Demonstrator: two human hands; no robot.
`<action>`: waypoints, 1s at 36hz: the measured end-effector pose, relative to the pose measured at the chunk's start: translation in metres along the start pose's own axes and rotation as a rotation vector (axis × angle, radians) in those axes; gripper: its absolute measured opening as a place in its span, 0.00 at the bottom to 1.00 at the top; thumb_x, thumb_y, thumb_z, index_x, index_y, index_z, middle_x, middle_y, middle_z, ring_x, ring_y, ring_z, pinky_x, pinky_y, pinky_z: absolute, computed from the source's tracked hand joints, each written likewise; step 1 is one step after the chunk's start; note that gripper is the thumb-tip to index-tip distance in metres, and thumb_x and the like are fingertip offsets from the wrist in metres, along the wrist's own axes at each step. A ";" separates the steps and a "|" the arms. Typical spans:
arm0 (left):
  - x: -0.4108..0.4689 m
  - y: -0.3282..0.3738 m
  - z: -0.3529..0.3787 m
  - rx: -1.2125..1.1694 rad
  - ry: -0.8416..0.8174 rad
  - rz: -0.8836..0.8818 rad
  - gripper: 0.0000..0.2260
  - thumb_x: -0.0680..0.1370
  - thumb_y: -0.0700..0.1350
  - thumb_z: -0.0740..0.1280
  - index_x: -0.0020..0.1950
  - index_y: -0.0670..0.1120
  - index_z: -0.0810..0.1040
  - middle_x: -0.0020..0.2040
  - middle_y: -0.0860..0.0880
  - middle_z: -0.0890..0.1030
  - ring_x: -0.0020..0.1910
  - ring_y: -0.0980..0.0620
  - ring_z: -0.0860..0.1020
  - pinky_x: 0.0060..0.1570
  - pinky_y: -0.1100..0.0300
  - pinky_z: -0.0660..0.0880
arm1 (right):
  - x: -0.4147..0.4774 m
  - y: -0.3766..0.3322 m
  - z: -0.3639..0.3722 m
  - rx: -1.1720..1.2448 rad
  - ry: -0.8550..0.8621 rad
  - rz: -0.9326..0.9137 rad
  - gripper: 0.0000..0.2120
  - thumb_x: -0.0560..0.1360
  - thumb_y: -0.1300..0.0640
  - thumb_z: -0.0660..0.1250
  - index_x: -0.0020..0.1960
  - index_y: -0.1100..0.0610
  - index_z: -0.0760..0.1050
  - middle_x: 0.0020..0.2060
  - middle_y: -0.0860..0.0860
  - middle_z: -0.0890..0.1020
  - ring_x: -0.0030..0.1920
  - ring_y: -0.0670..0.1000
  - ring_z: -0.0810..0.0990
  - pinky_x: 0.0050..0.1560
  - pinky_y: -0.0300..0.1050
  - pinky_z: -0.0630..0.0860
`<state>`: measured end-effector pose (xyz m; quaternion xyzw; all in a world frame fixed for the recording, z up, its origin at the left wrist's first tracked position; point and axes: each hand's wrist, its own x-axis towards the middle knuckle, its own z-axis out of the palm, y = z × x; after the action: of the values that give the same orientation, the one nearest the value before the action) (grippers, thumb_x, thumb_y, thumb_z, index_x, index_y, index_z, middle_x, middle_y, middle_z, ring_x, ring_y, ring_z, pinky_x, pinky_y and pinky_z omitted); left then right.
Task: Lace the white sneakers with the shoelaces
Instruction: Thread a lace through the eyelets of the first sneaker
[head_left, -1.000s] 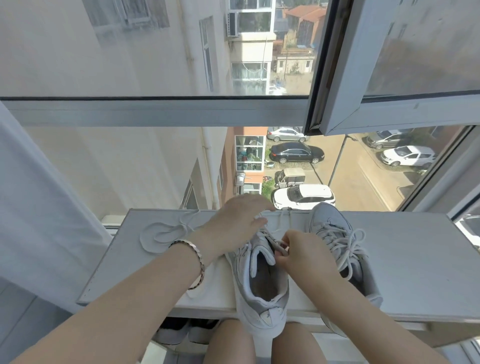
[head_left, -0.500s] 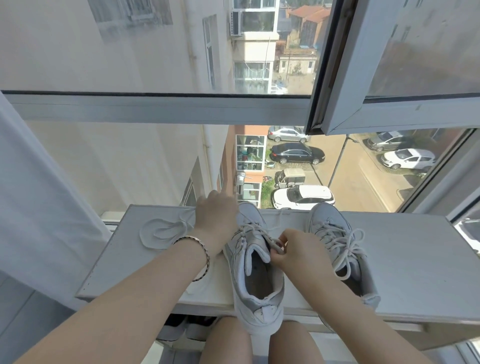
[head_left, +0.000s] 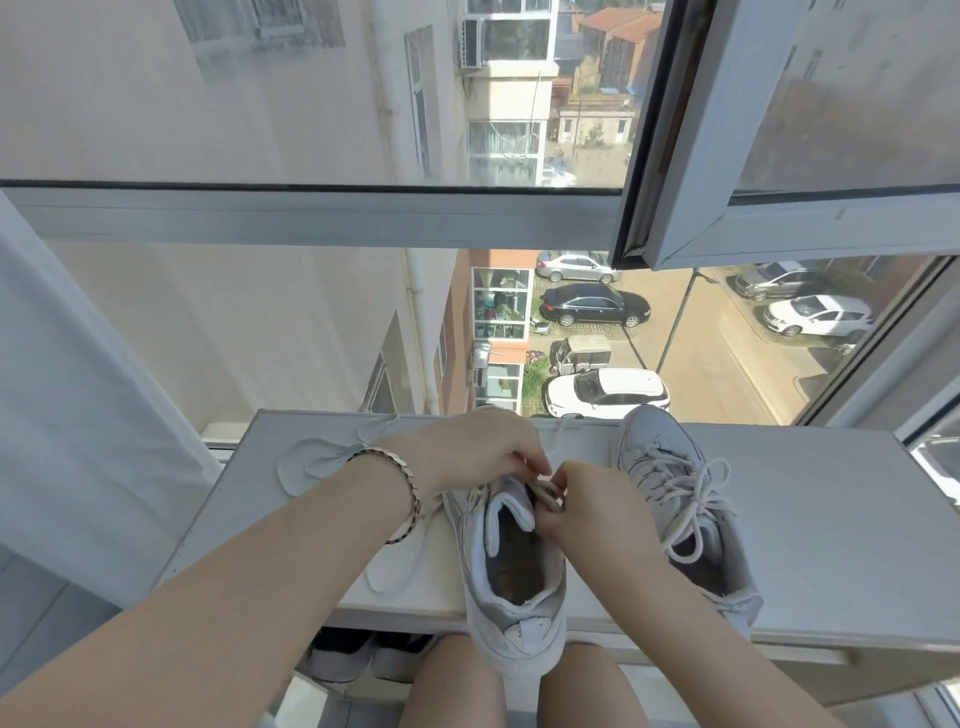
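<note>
Both hands (head_left: 470, 457) (head_left: 589, 514) apparently pinch the sneaker (head_left: 514, 618) shoelace (head_left: 544, 492).

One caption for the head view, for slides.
Left hand and right hand pinch a lace over one sneaker beside its laced mate.

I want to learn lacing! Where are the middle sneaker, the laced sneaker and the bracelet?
middle sneaker (head_left: 514, 631): head view, on its heel.
laced sneaker (head_left: 647, 432): head view, on its toe.
bracelet (head_left: 413, 491): head view, on the band.
</note>
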<state>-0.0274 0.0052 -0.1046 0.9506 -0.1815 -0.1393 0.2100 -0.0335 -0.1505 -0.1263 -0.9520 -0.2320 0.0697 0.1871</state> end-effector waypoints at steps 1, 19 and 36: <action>-0.002 0.000 0.001 -0.016 0.017 -0.002 0.11 0.79 0.39 0.62 0.57 0.43 0.81 0.51 0.48 0.80 0.54 0.51 0.74 0.59 0.60 0.68 | 0.000 0.001 0.000 0.016 -0.001 0.007 0.09 0.75 0.53 0.62 0.50 0.58 0.73 0.32 0.48 0.68 0.38 0.51 0.70 0.27 0.36 0.59; -0.012 -0.020 0.002 0.437 0.404 -0.376 0.21 0.76 0.31 0.57 0.61 0.51 0.76 0.60 0.52 0.75 0.64 0.49 0.66 0.60 0.55 0.59 | -0.004 -0.002 0.000 0.024 0.014 0.048 0.06 0.75 0.54 0.62 0.44 0.57 0.72 0.31 0.50 0.71 0.35 0.52 0.71 0.28 0.41 0.60; 0.001 0.007 -0.004 0.105 -0.028 -0.059 0.11 0.79 0.39 0.61 0.57 0.43 0.80 0.54 0.47 0.79 0.55 0.50 0.74 0.59 0.54 0.70 | -0.002 0.000 0.001 -0.021 0.007 0.016 0.10 0.76 0.52 0.62 0.51 0.58 0.74 0.37 0.50 0.73 0.39 0.52 0.71 0.27 0.39 0.60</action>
<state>-0.0275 0.0004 -0.0986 0.9632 -0.1631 -0.1490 0.1533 -0.0355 -0.1514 -0.1275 -0.9559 -0.2246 0.0654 0.1773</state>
